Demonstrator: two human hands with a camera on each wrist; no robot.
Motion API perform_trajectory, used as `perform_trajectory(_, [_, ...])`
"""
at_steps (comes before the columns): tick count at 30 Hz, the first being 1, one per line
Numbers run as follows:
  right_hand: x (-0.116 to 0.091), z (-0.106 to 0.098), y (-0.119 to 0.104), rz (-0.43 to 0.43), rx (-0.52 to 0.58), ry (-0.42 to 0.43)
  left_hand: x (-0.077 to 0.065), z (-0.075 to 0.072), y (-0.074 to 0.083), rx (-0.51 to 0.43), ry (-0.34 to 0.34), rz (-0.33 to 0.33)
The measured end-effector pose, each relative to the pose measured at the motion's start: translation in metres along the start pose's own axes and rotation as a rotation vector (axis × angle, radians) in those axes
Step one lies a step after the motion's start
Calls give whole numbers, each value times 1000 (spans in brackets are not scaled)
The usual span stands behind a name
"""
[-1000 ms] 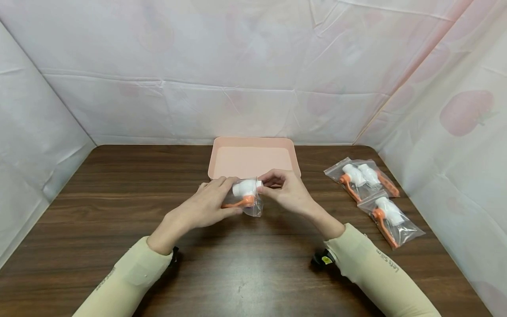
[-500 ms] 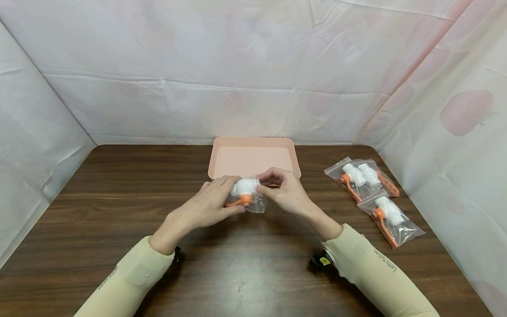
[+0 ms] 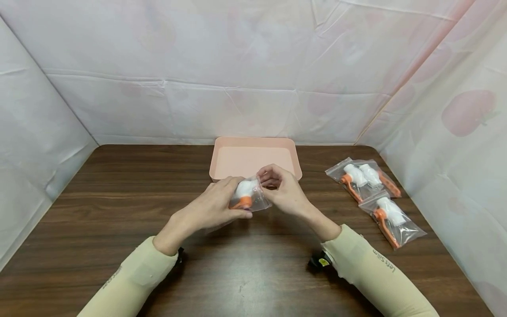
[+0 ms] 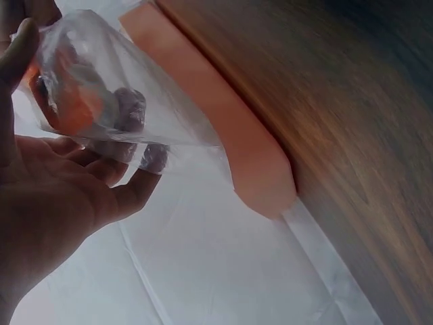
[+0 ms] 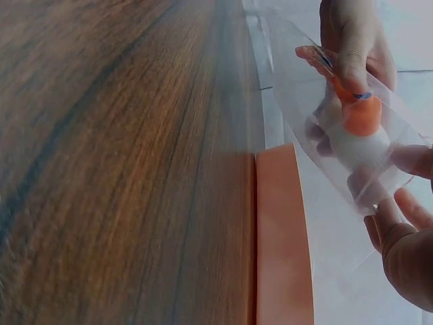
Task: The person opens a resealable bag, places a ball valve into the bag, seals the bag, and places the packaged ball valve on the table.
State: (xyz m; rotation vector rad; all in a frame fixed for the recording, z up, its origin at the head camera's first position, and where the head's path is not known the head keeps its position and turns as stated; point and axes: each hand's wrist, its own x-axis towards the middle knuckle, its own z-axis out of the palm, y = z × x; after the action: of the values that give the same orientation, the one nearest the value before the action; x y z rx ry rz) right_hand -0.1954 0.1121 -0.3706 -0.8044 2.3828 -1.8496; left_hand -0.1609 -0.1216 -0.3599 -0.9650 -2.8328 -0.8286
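Observation:
Inside a clear plastic bag point(image 3: 259, 201) is a white plastic ball valve point(image 3: 246, 188) with an orange lever handle point(image 3: 244, 202). My left hand point(image 3: 211, 203) grips the valve through the film, thumb on the near side and fingers over the far side. At the bag's right edge, my right hand point(image 3: 286, 190) pinches the film between thumb and fingers. The left wrist view has the bag point(image 4: 169, 122) stretching away from the left palm point(image 4: 57, 193). In the right wrist view, the left thumb point(image 5: 353, 64) lies on the orange handle, and right fingers point(image 5: 389, 217) touch the bag's edge.
Just behind the hands stands a shallow pink tray point(image 3: 253, 160). On the right of the brown wooden table point(image 3: 138, 176) lie several bagged ball valves point(image 3: 390, 211), some overlapping. Pale fabric point(image 3: 237, 66) hangs behind and at both sides.
The left hand has shifted slightly right with the bagged valve, which now tilts. The valve's white end, earlier by the right fingertips, is farther from them, with more film between.

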Motion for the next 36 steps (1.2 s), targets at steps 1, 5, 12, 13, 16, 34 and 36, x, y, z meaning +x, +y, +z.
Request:
perform_trajectory(1, [0, 0, 0, -2, 3, 1, 0, 0, 0, -1, 3, 0])
perform_trajectory(5, [0, -1, 0, -3, 16, 4, 2, 2, 1, 9, 24, 4])
perform_trajectory(12, [2, -8, -3, 29, 38, -31, 7, 6, 1, 3, 75, -38])
perform_trajectory(13, [1, -9, -4, 29, 38, -30, 7, 5, 1, -3, 80, -48])
perform_trajectory(16, [1, -13, -7, 22, 41, -5, 7, 5, 1, -29, 90, -81])
perform_trajectory(34, [-12, -13, -15, 94, -251, -153, 10, 6, 4, -81, 231, -192])
perform_trajectory(36, [-11, -10, -14, 75, -219, -128, 10, 7, 6, -93, 230, -201])
